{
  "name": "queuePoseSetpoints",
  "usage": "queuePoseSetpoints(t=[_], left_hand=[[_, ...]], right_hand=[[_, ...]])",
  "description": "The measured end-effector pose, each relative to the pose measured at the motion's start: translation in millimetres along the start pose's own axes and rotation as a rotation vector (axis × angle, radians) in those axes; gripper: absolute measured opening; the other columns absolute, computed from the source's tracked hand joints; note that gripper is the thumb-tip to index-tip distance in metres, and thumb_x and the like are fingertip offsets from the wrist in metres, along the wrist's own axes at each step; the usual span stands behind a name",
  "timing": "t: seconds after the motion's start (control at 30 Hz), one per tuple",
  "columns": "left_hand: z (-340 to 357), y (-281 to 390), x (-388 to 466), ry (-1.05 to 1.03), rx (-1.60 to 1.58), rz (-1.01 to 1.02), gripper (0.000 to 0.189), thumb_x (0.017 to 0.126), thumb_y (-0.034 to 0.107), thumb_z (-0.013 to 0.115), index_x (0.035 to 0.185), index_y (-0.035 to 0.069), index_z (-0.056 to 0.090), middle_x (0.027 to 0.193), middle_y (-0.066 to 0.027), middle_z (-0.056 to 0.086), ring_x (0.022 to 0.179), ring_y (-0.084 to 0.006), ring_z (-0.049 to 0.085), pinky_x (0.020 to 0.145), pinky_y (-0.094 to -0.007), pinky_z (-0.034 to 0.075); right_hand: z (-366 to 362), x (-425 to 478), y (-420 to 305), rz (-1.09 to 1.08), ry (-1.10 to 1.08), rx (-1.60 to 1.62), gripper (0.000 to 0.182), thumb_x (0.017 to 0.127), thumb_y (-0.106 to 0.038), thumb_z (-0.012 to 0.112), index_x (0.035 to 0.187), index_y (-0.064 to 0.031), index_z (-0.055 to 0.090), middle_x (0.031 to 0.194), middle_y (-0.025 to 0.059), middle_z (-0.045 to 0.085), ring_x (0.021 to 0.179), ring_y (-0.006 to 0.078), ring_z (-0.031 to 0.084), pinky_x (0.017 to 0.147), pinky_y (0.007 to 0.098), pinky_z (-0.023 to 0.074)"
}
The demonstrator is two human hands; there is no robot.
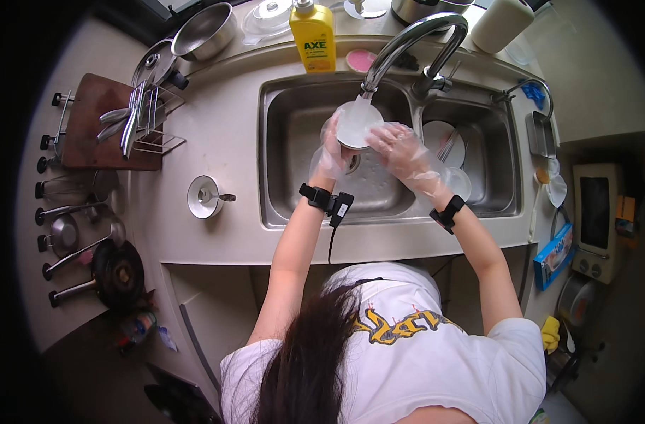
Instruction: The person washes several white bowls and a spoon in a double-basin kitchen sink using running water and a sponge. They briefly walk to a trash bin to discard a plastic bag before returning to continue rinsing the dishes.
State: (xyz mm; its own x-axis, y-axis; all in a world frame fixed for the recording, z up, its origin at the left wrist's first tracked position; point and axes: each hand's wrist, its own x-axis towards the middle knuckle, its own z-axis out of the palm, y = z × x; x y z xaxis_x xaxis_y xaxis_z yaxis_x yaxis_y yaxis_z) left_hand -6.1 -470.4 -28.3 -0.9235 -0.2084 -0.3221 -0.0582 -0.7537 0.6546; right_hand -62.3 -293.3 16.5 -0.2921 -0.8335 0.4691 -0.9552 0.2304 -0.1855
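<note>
A white bowl [352, 127] is held over the left basin of a stainless steel double sink [296, 159], with water from the chrome faucet [394, 50] running into it. My left hand [330, 151], in a clear plastic disposable glove, grips the bowl at its left side and underneath. At its right rim is my right hand [399, 146], gloved the same way, with the fingers touching the edge. Whether those fingers also grip the bowl is hard to tell. In the right basin lie a white plate [438, 133], some metal utensils [448, 146] and another white dish [458, 183].
Left of the sink stands a small white bowl [198, 204] with a spoon [224, 197]. A yellow AXE detergent bottle [313, 40] and a pink round sponge [360, 60] are behind the basin. Farther left are a utensil rack [158, 138] and a brown cutting board [84, 127].
</note>
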Motion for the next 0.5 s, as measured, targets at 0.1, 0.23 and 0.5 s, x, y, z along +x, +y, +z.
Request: queuePoseSetpoints(t=[0.1, 0.23, 0.5], left_hand=[[7, 8, -6, 0.08, 0.112, -0.064, 0.052, 0.094, 0.047, 0.036, 0.131, 0.012, 0.044, 0.122, -0.0104, 0.056, 0.101, -0.0259, 0.063, 0.072, -0.0406, 0.058], [-10, 14, -19, 0.191, 0.222, -0.07, 0.059, 0.09, 0.055, 0.038, 0.13, 0.012, 0.046, 0.121, -0.0093, 0.056, 0.103, -0.0247, 0.061, 0.075, -0.0432, 0.056], [-48, 26, -72, 0.319, 0.481, 0.013, 0.058, 0.088, 0.06, 0.04, 0.129, 0.02, 0.049, 0.123, -0.0048, 0.053, 0.114, -0.0215, 0.051, 0.086, -0.0426, 0.045]], right_hand=[[17, 11, 3, -0.014, -0.192, -0.034, 0.024, 0.07, -0.011, 0.065, 0.094, -0.0102, 0.064, 0.096, 0.0059, 0.064, 0.096, 0.0242, 0.059, 0.095, 0.0402, 0.0397], [25, 23, -9, 0.139, -0.267, 0.119, 0.025, 0.069, -0.022, 0.07, 0.091, -0.0096, 0.065, 0.09, 0.0074, 0.065, 0.091, 0.0258, 0.059, 0.088, 0.038, 0.0409], [54, 25, -44, 1.109, -0.063, 1.891, 0.049, 0.082, -0.032, 0.07, 0.12, -0.0053, 0.053, 0.11, 0.0041, 0.058, 0.107, 0.0172, 0.051, 0.095, 0.0335, 0.0367]])
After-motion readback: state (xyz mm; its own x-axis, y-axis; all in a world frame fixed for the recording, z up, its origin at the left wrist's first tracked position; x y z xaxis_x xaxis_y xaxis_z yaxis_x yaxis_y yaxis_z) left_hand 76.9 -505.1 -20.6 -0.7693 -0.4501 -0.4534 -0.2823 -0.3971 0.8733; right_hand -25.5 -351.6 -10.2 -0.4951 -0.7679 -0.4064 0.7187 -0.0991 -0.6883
